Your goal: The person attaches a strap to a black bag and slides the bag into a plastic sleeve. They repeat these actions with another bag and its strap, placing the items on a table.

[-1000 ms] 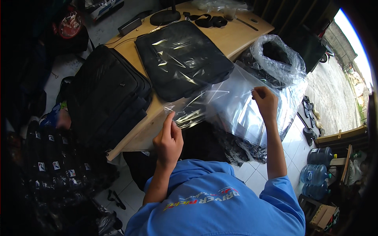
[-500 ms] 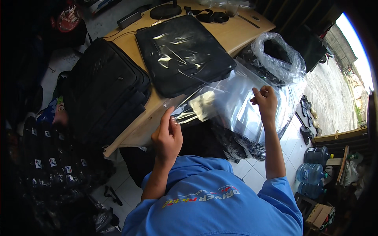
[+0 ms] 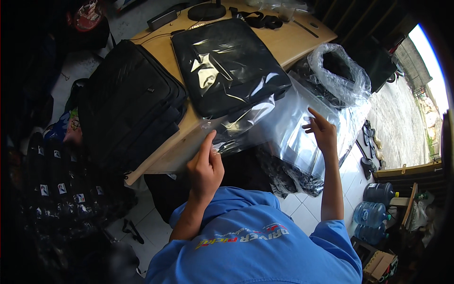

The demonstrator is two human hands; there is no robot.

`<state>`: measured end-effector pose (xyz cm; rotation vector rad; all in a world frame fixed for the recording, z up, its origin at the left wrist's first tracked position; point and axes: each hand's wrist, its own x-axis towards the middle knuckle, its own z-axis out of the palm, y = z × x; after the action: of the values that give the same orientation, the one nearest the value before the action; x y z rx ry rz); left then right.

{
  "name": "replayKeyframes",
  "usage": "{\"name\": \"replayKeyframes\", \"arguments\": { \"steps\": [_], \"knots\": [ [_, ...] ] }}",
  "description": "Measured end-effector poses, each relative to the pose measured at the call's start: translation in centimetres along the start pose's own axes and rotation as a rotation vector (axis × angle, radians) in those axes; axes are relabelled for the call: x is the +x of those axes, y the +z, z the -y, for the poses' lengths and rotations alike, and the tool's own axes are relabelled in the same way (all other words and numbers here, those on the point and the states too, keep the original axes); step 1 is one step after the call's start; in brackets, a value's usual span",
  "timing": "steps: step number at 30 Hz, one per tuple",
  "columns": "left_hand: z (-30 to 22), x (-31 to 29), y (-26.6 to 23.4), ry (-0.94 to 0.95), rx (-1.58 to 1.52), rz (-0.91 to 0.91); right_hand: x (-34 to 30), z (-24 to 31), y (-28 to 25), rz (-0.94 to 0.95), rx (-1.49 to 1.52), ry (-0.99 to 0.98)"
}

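A flat black bag (image 3: 227, 61) lies on the wooden table inside a clear plastic sleeve (image 3: 239, 130), whose loose end hangs over the front edge with bright reflections. My left hand (image 3: 206, 165) pinches the near left corner of that sleeve between thumb and index finger. Over on the right, my right hand (image 3: 324, 132) is open with its fingers apart and nothing in it. It hovers above a pile of clear plastic sheets (image 3: 295, 128), close to the sleeve's right side.
Several black bags (image 3: 132, 104) are stacked at the table's left. A black lamp base (image 3: 206, 12) and black straps (image 3: 260, 20) lie toward the back of the table (image 3: 302, 45). A plastic-wrapped bundle (image 3: 343, 71) stands at right. Water jugs (image 3: 371, 213) rest on the floor at lower right.
My right hand has let go of the sleeve and spread its fingers. The sleeve's right side has dropped nearer the bag. My left hand keeps its pinch.
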<state>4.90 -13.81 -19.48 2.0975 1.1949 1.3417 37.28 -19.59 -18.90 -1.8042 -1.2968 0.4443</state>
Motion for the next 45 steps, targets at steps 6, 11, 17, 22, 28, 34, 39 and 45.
{"name": "replayKeyframes", "arguments": {
  "steps": [6,11,17,22,28,34,39,45],
  "knots": [
    [0.6,-0.5,0.7,0.225,0.038,0.053,-0.9,1.7,1.0,0.042,0.356,0.415],
    [0.1,-0.3,1.1,0.276,0.175,0.019,-4.8,7.1,5.5,0.390,0.407,0.323],
    [-2.1,1.5,-1.1,0.288,0.177,-0.003,-3.9,8.0,10.3,-0.100,0.019,-0.375],
    [-3.7,2.9,-1.5,0.246,0.306,-0.001,-3.3,7.2,10.7,-0.219,0.077,-0.613],
    [-5.1,4.5,0.8,0.398,0.386,-0.030,-1.9,8.1,11.4,-0.222,-0.112,-0.776],
    [-4.9,6.6,2.8,0.558,0.328,0.124,-1.4,7.2,12.2,-0.019,-0.076,-0.624],
    [-5.2,6.5,2.5,0.689,0.195,0.015,1.8,8.0,13.1,-0.040,-0.478,-0.719],
    [-4.3,5.7,3.1,0.801,0.146,0.066,3.6,6.8,14.7,0.007,-0.565,-0.693]
  ]
}}
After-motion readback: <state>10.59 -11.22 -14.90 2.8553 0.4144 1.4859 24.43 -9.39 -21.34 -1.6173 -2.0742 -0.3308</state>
